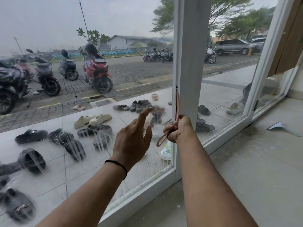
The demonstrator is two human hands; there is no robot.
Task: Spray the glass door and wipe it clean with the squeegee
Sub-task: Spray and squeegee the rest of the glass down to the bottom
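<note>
We find the glass (82, 95) already sprayed: fluid runs in streaks down its lower part, over the view of the sandals (31, 135) outside, and a fogged patch sits just left of the frame (188, 63). The upper glass looks hazy, though we cannot tell whether that is spray or dirt.

The right hand (178, 128) grips the squeegee (177, 102) by its pink handle, fingers curled tightly round it, with the handle's loop hanging below the fist. The blade stands upright, edge-on to us, against the right border of the pane, just beside the frame. We cannot tell whether the rubber touches the glass.

The left hand (132, 140) holds what appears to be a clear spray bottle, mostly hidden behind the palm. The index finger is raised and extended toward the fogged patch; the remaining fingers are hidden from us, so the closeness of that grip cannot be judged.

We judge spraying to be largely complete on the lower pane and wiping to be at or near its start. No wiped, streak-free band is evident. Nearly the full pane remains to be squeegeed, and the run-off at the bottom rail (139, 199) also remains.
</note>
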